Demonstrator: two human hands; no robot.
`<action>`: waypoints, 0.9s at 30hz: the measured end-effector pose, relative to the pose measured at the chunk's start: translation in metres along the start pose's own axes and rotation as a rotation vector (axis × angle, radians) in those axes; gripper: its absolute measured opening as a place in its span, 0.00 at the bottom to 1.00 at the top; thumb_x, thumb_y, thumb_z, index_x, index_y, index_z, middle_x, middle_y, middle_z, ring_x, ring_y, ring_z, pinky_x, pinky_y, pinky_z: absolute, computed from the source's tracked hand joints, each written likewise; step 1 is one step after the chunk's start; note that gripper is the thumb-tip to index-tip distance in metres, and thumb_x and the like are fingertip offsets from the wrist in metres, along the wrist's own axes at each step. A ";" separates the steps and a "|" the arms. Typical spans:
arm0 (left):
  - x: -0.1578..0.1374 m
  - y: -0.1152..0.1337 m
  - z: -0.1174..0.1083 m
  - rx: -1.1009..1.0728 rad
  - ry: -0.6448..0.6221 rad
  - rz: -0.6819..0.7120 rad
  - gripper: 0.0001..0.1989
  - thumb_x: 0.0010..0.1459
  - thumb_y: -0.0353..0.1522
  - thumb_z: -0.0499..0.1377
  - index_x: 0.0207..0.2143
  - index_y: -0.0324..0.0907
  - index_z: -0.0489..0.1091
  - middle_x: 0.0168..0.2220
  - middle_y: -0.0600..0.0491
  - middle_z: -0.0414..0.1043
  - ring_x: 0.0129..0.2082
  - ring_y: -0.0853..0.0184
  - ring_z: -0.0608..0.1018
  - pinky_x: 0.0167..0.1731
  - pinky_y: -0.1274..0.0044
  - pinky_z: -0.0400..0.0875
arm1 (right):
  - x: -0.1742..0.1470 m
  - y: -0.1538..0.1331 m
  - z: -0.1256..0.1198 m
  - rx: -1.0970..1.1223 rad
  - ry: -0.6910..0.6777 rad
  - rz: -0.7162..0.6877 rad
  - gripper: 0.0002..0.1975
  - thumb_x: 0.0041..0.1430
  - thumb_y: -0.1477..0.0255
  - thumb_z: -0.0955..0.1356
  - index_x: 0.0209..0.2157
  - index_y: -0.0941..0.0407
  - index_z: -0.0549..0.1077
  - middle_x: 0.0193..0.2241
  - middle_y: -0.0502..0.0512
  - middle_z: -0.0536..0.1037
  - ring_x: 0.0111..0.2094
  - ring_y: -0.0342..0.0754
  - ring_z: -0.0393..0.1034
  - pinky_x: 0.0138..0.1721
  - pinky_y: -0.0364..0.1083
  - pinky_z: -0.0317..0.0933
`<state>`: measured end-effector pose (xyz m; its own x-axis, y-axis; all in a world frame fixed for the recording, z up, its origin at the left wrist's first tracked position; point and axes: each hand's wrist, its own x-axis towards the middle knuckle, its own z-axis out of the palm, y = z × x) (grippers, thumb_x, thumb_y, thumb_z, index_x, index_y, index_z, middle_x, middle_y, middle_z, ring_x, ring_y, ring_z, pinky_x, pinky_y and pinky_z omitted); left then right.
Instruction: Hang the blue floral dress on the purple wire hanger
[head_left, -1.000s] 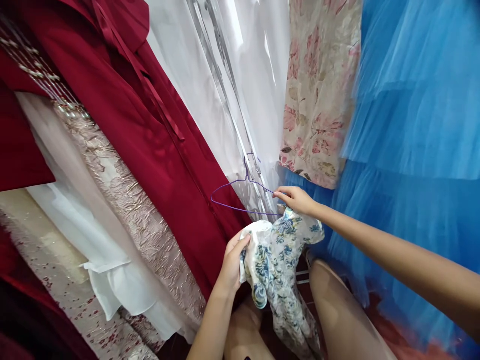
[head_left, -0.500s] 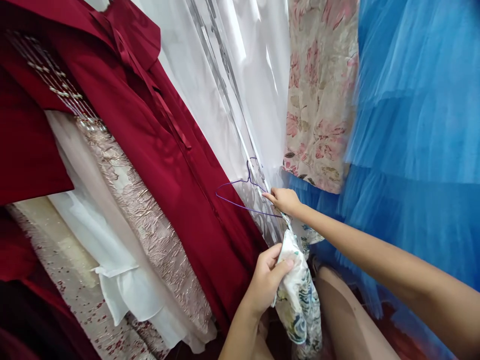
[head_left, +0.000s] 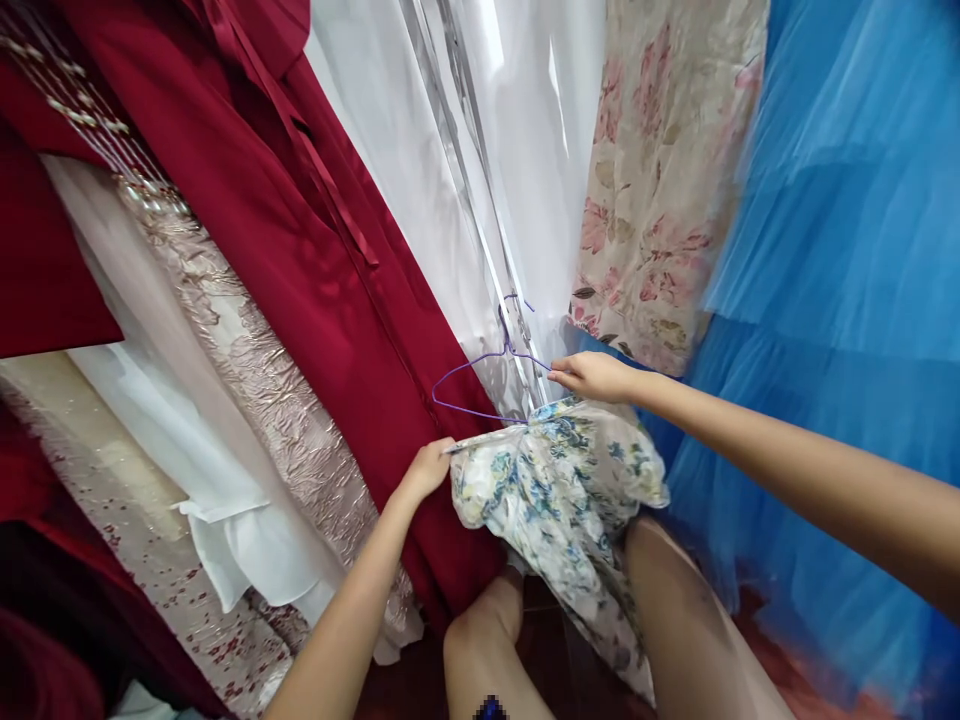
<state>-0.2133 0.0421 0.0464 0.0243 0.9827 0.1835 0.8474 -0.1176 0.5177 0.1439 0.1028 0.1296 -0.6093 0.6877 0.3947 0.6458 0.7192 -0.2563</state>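
Lets the floral dress point(head_left: 559, 485) hang down between bare legs point(head_left: 491, 650), with one end of its top edge pinched in the left hand point(head_left: 429, 468), clamped together on the fabric. Just beyond, grips the purple hanger point(head_left: 507, 346) by its right side in the right hand point(head_left: 596, 377), drawn together above the right half of the dress, though cannot tell whether to count fabric in that grip; sets its long axis crosswise, with its bare left end straight beyond the left hand, nearer to it than to the right and not touching. Farther off, faces a red gown point(head_left: 360, 330), white cloth point(head_left: 364, 100) and, at far right, blue tulle point(head_left: 847, 400).
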 end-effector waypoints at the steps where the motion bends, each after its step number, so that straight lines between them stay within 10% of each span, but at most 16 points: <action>1: 0.012 -0.003 -0.006 0.017 0.043 -0.031 0.09 0.52 0.25 0.50 0.21 0.42 0.65 0.25 0.53 0.72 0.31 0.63 0.73 0.33 0.77 0.62 | 0.001 -0.001 0.001 0.020 -0.007 -0.007 0.21 0.67 0.58 0.57 0.28 0.55 0.69 0.20 0.51 0.68 0.22 0.45 0.58 0.28 0.45 0.47; 9: 0.077 0.004 -0.040 0.070 0.382 -0.177 0.06 0.51 0.25 0.55 0.28 0.42 0.71 0.34 0.42 0.76 0.40 0.51 0.76 0.39 0.70 0.64 | 0.006 -0.006 0.003 0.349 -0.153 -0.030 0.24 0.64 0.53 0.58 0.20 0.54 0.54 0.19 0.45 0.52 0.22 0.42 0.48 0.27 0.45 0.47; 17: 0.115 0.017 -0.047 -0.280 0.569 -0.064 0.17 0.50 0.25 0.50 0.40 0.36 0.72 0.37 0.46 0.76 0.35 0.63 0.77 0.32 0.77 0.69 | 0.002 -0.002 0.003 0.543 -0.245 0.002 0.28 0.59 0.45 0.60 0.21 0.53 0.50 0.19 0.44 0.48 0.22 0.41 0.43 0.25 0.45 0.44; 27: 0.099 0.075 -0.038 -0.597 0.319 0.157 0.21 0.54 0.37 0.60 0.50 0.40 0.65 0.35 0.50 0.75 0.33 0.65 0.77 0.34 0.74 0.71 | -0.014 0.009 0.006 0.942 -0.162 0.129 0.26 0.55 0.48 0.67 0.21 0.55 0.61 0.18 0.44 0.57 0.20 0.39 0.48 0.23 0.42 0.45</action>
<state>-0.1671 0.1246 0.1354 -0.1117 0.8682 0.4835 0.4076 -0.4038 0.8191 0.1559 0.1002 0.1168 -0.6610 0.7216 0.2058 0.1207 0.3729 -0.9200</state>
